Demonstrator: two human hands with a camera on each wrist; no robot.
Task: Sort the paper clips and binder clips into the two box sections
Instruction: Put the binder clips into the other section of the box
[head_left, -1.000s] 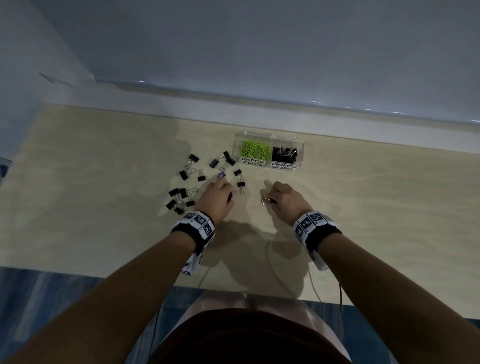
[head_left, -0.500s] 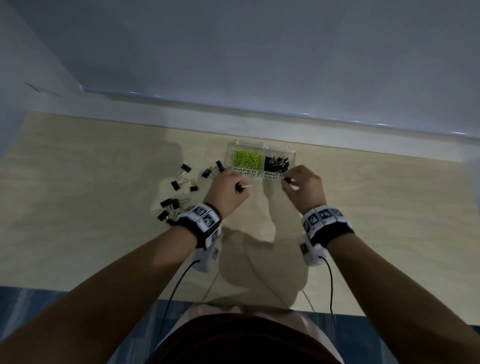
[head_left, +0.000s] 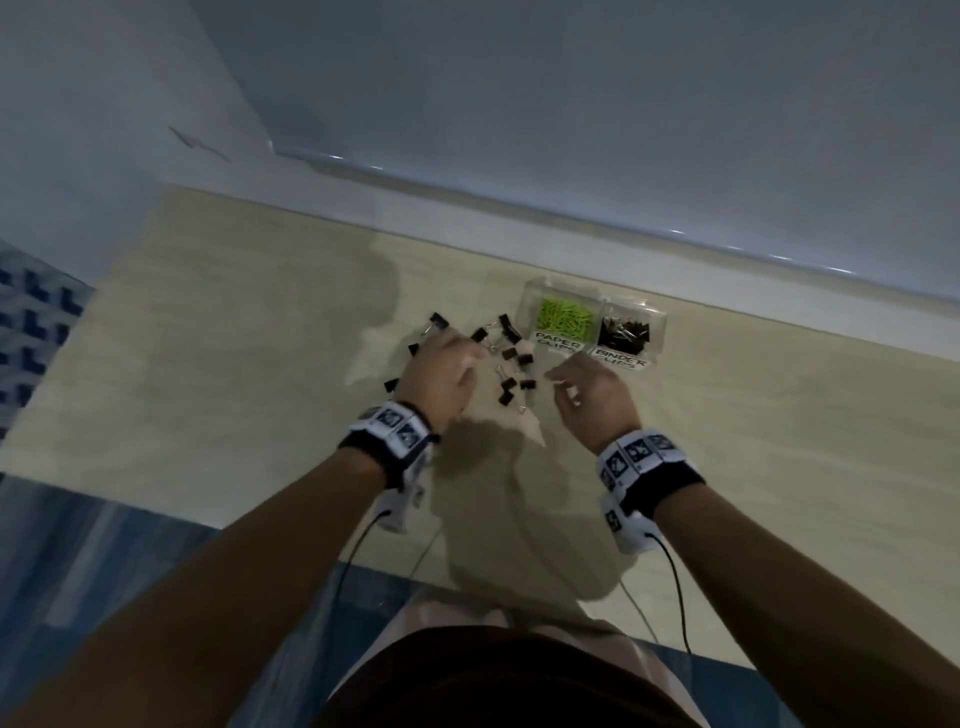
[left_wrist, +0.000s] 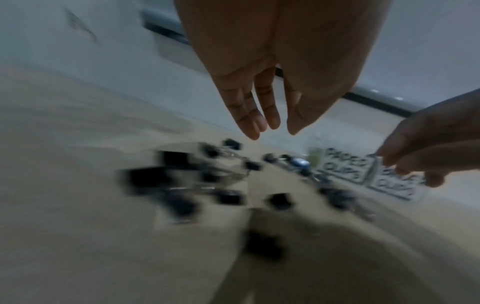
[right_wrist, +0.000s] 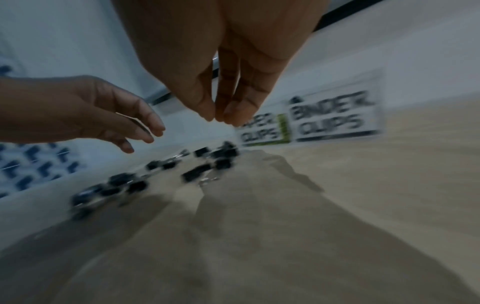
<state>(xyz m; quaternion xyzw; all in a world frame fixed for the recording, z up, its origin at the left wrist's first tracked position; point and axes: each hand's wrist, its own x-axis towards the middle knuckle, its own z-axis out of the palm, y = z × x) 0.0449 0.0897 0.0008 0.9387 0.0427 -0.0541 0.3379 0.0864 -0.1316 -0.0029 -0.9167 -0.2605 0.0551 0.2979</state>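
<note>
A clear two-section box (head_left: 655, 316) stands at the back of the wooden table. Its left section, labelled PAPER CLIPS (right_wrist: 259, 131), holds green paper clips (head_left: 563, 316). Its right section, labelled BINDER CLIPS (right_wrist: 333, 118), holds black binder clips (head_left: 623, 332). Several loose black binder clips (head_left: 511, 354) lie scattered left of the box, also blurred in the left wrist view (left_wrist: 228, 197). My left hand (head_left: 467, 356) hovers over them, fingers straight and empty (left_wrist: 272, 129). My right hand (head_left: 558, 376) hangs just in front of the box, fingertips close together, with nothing seen between them (right_wrist: 218, 119).
A pale ledge (head_left: 519, 218) and wall run behind the table. The table's front edge (head_left: 260, 535) is near my body, with wrist cables (head_left: 675, 582) hanging over it. Blue patterned floor (head_left: 31, 322) shows at the left. Bare wood (head_left: 805, 441) lies right of the box.
Half a second ago both hands were at the box, each pinching a binder clip. Now both have drawn back toward the loose clips and hold nothing.
</note>
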